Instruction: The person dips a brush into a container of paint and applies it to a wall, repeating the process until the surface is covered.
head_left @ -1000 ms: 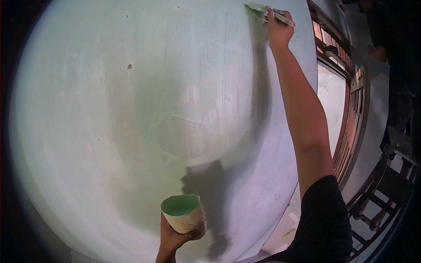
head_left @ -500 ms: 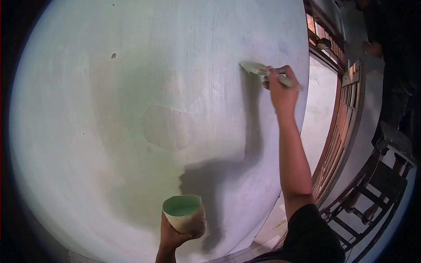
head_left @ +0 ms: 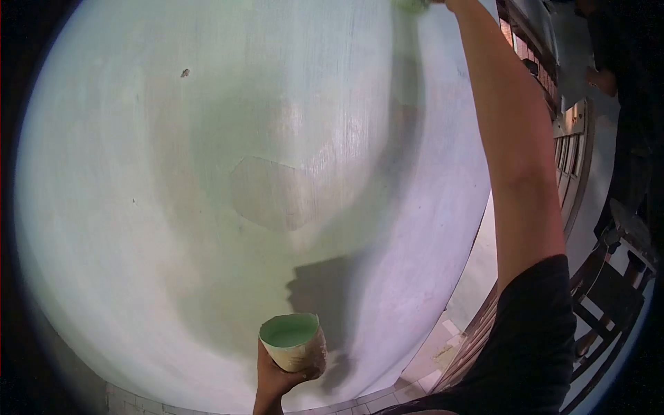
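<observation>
Low in the view, my left hand (head_left: 275, 380) is wrapped round a rough-edged, paint-stained cup (head_left: 299, 358) with pale green paint (head_left: 289, 330) inside. My right arm reaches up to the top edge, where only a bit of my right hand (head_left: 452, 4) shows. The green-coated paintbrush (head_left: 411, 5) in it is mostly cut off by the frame and lies against the pale wall (head_left: 360, 228). A patch with a visible outline (head_left: 266, 194) and a small chip (head_left: 185, 72) mark the wall.
To the right stand a dark wooden chair (head_left: 609, 297) and a slatted wooden shutter (head_left: 570, 149). A person's hand (head_left: 602, 81) shows at the far right. Floor tiles (head_left: 408, 391) run along the wall's foot.
My right hand has moved up with the paintbrush, from the upper right of the wall to the top edge of the view. My left hand still holds the cup in nearly the same spot.
</observation>
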The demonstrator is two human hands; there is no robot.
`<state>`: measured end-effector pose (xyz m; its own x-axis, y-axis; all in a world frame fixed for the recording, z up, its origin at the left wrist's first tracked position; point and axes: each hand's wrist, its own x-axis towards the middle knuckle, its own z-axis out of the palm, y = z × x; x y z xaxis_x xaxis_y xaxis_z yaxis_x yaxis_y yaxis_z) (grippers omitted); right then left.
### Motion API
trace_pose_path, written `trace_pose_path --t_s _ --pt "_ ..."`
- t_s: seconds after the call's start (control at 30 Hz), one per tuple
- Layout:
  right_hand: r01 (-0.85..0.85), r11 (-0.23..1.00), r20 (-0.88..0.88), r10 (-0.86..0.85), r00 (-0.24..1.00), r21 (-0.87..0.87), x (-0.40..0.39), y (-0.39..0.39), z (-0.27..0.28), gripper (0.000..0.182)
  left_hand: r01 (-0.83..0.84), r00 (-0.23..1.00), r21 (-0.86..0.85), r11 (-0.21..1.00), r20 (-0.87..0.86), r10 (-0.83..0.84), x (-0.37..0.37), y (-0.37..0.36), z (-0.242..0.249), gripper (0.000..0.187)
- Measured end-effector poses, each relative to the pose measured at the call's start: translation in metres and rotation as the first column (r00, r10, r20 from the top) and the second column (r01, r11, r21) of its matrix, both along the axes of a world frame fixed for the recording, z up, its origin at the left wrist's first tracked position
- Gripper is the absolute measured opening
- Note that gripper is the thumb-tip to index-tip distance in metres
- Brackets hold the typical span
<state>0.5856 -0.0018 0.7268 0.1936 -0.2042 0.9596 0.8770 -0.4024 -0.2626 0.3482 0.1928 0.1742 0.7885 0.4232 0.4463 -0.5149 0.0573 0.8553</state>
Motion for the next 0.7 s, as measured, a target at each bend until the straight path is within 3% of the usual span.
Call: trace_pose_path --t_s 0.03,0.13,0.17,0.2,0.27,0.33,0.37,0.4,0.47,0.5,0.53,0.57,0.6,0.67,0.7 --pt "-0.002 1.0 -0.004 0.002 1.0 -0.003 0.002 0.002 -0.002 0.032 -0.004 1.0 -0.041 0.999 0.005 0.004 0.0 0.001 -0.002 0.093" --pt "-0.184 0.964 0.374 0.102 0.922 0.192 0.017 0.008 -0.012 0.031 -0.003 1.0 -0.052 0.999 0.003 0.003 -0.003 0.004 -0.002 0.093" --pt "-0.211 0.969 0.416 0.14 0.898 0.13 0.03 0.01 -0.028 0.033 0.005 1.0 -0.019 1.0 0.001 -0.005 -0.003 0.005 -0.001 0.09" --pt "-0.058 0.994 0.48 0.008 0.877 0.089 0.031 0.013 -0.054 0.034 0.01 1.0 -0.02 1.0 -0.008 -0.011 -0.003 0.006 -0.002 0.09" --pt "-0.15 0.985 0.407 0.102 0.908 0.087 0.066 0.012 -0.115 0.034 0.029 0.999 -0.015 0.999 -0.016 -0.029 -0.002 0.006 -0.005 0.092" --pt "-0.016 0.988 0.447 -0.056 0.893 0.155 0.053 0.009 -0.196 0.029 0.044 0.999 -0.009 0.999 -0.004 -0.044 0.0 0.006 -0.006 0.093" --pt "0.003 0.998 0.274 -0.018 0.961 0.055 0.051 0.002 -0.237 0.021 0.055 0.998 -0.002 0.998 0.006 -0.055 -0.001 0.006 -0.007 0.094" --pt "-0.118 0.993 0.315 0.105 0.943 0.024 0.039 0.003 -0.274 0.023 0.062 0.998 -0.007 0.998 -0.009 -0.062 -0.003 0.006 -0.005 0.094" --pt "-0.042 0.999 0.1 0.045 0.994 -0.03 0.013 -0.003 -0.334 0.021 0.076 0.997 0.07 0.995 -0.022 -0.074 -0.004 0.005 0.001 0.096" --pt "-0.041 0.999 0.083 0.043 0.996 -0.035 0.007 -0.005 -0.346 0.021 0.079 0.996 0.063 0.995 -0.038 -0.076 -0.005 0.004 0.002 0.096" --pt "-0.147 0.988 -0.044 0.149 0.988 0.047 0.002 -0.008 -0.356 0.02 0.062 0.997 0.098 0.993 -0.05 -0.057 -0.006 0.004 0.002 0.096" --pt "-0.238 0.961 -0.156 0.259 0.953 0.144 -0.003 -0.01 -0.361 0.02 0.047 0.998 0.136 0.99 -0.058 -0.039 -0.006 0.005 0.002 0.097" --pt "-0.234 0.961 -0.17 0.258 0.951 0.148 -0.015 -0.013 -0.35 0.02 0.05 0.996 0.135 0.99 -0.073 -0.041 -0.005 0.008 0.002 0.097" --pt "-0.219 0.974 -0.494 0.222 0.841 0.065 -0.033 -0.028 -0.311 0.026 0.035 0.998 0.273 0.961 -0.059 -0.019 -0.003 0.003 -0.003 0.097" --pt "-0.039 0.998 -0.319 0.02 0.948 -0.051 -0.003 -0.027 -0.298 0.027 0.039 0.997 0.275 0.961 -0.073 -0.02 -0.003 0.0 -0.001 0.097"
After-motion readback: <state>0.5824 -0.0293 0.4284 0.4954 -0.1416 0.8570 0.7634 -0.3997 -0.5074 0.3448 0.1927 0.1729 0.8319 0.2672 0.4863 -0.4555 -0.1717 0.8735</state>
